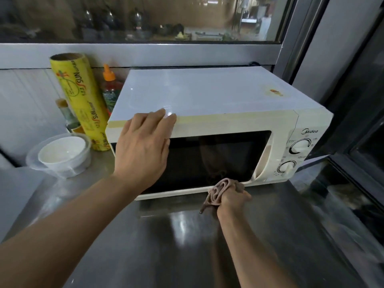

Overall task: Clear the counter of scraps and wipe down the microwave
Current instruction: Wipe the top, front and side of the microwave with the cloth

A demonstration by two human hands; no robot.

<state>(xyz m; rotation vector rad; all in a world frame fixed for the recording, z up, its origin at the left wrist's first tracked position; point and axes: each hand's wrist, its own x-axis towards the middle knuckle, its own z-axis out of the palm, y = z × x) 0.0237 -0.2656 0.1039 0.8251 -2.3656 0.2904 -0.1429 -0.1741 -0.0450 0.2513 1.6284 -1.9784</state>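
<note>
**Microwave braced for a wipe along the door's lower edge**

Microwave (207, 113) sits at the back of the steel counter (187, 246), beneath the window. In the head view, the left hand (143, 150) lies flat and open-fingered over the top front edge and door corner, probably to steady the oven against the push of wiping. The right hand (232, 199) is closed around a bunched brownish cloth (218, 192), pressing it at the bottom of the dark door glass, near the handle side. To the left stand a yellow wrap roll (81, 98), a sauce bottle (110, 88) and a white bowl (62, 150) inside a clear container. No scraps show on the counter.
</note>
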